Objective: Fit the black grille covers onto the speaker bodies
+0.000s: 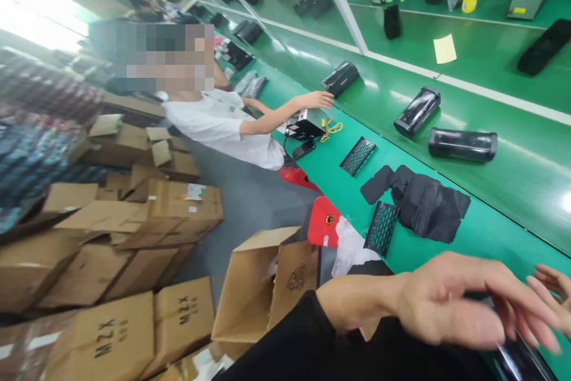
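My left hand reaches in from a black sleeve at the lower right, thumb and fingers apart. Just below its fingers is a glossy black oblong housing, mostly hidden and cut off by the frame; whether they touch I cannot tell. At the right edge, part of my right hand shows with loosely spread fingers. Beyond my left wrist lie a black perforated grille and a heap of thin black sheets. A second perforated grille rests farther along the green bench.
Glossy black housings lie on the green line beyond the bench. A co-worker in a white shirt reaches over a metal box. An open carton, a red stool and stacked cartons stand beside the bench.
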`<state>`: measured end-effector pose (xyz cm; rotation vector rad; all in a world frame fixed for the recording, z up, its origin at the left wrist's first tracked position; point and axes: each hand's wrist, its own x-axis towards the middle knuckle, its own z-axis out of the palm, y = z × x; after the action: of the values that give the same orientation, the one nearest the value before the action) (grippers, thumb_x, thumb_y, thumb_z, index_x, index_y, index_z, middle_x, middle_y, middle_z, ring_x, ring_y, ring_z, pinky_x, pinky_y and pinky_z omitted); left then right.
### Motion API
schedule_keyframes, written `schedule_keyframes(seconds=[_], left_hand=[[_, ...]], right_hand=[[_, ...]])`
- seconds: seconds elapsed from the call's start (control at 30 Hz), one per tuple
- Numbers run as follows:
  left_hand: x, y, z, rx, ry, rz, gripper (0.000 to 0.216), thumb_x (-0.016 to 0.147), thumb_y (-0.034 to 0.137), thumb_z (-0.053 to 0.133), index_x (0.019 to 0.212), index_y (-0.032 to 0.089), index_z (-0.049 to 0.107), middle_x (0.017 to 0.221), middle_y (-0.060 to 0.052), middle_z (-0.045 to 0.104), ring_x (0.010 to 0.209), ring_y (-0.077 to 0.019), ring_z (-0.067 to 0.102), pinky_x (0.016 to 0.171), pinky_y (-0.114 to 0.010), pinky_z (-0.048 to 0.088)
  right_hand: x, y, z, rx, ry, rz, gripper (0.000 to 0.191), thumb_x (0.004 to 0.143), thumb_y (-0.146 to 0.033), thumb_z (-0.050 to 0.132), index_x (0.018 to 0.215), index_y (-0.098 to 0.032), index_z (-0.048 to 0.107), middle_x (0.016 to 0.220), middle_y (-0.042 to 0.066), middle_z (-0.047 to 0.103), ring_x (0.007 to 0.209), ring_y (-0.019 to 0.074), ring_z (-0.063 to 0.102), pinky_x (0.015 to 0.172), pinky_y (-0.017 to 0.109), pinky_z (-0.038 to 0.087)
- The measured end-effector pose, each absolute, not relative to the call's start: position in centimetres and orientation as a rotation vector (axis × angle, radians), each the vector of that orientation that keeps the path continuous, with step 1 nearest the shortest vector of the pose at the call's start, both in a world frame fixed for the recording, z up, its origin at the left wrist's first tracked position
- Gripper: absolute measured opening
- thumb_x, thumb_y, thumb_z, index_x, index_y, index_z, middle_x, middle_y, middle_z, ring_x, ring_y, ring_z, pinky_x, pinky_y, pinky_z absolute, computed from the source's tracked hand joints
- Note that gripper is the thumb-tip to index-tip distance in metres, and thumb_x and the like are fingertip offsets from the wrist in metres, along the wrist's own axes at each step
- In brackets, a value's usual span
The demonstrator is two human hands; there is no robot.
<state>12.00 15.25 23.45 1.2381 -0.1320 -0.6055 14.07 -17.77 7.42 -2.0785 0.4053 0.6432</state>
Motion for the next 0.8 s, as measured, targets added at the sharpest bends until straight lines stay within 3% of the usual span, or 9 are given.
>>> schedule_keyframes(seconds=[0.17,0.33,0.53,0.63,0.7,0.8], left_hand=[[10.0,17.3,14.4,1.276,0.421,-0.307,0.048,0.081,0.061,0.076,0.088,0.015,0.067,0.076,-0.003,0.066,0.07,-0.0124,0.06,0.07,-0.026,0.051],[6.6,19.5,6.9,1.552,0.722,-0.221,0.029,0.089,0.044,0.062,0.084,0.016,0.063,0.071,0.0,0.063,0.062,-0.0105,0.056,0.061,-0.023,0.046],[3.8,25.2,4.1,1.858,1.085,-0.022,0.016,0.094,0.033,0.057,0.094,0.019,0.066,0.082,0.0,0.067,0.079,-0.0145,0.061,0.077,-0.027,0.049],[2.7,28.1,2.3,1.999,1.225,-0.029,0.021,0.09,0.035,0.068,0.105,0.02,0.064,0.099,-0.003,0.068,0.094,-0.0195,0.062,0.088,-0.033,0.049],[2.2,29.4,1.2,2.071,1.202,-0.102,0.021,0.085,0.033,0.075,0.098,0.021,0.064,0.097,-0.004,0.068,0.096,-0.0222,0.062,0.089,-0.035,0.05],[1.3,30.3,1.0,2.153,1.072,-0.187,0.007,0.09,0.026,0.066,0.088,0.02,0.063,0.089,-0.004,0.066,0.092,-0.0228,0.063,0.09,-0.037,0.05]], right_hand=[[16.4,-15.6,7.2,-2.274,0.277,0.823,0.068,0.062,-0.084,0.068,0.096,-0.025,0.075,0.099,0.01,0.079,0.099,0.0388,0.074,0.074,0.043,0.057],[18.3,-7.0,4.8,-2.424,-0.022,0.872,0.06,0.07,-0.085,0.05,0.077,-0.029,0.068,0.074,0.005,0.072,0.078,0.0328,0.069,0.068,0.041,0.049],[17.7,-0.4,0.8,-2.52,-0.278,0.772,0.049,0.077,-0.074,0.046,0.081,-0.028,0.061,0.094,0.013,0.07,0.077,0.0329,0.061,0.068,0.044,0.042],[17.8,-0.7,-0.2,-2.5,-0.279,0.769,0.042,0.08,-0.067,0.044,0.079,-0.029,0.062,0.091,0.012,0.066,0.072,0.0312,0.056,0.067,0.043,0.038],[18.0,-1.4,-0.3,-2.466,-0.244,0.746,0.039,0.08,-0.064,0.047,0.078,-0.028,0.063,0.089,0.011,0.065,0.072,0.0303,0.054,0.068,0.044,0.038],[18.4,-3.1,0.3,-2.359,-0.14,0.702,0.038,0.077,-0.063,0.055,0.08,-0.027,0.067,0.084,0.009,0.066,0.075,0.0297,0.055,0.074,0.044,0.041]])
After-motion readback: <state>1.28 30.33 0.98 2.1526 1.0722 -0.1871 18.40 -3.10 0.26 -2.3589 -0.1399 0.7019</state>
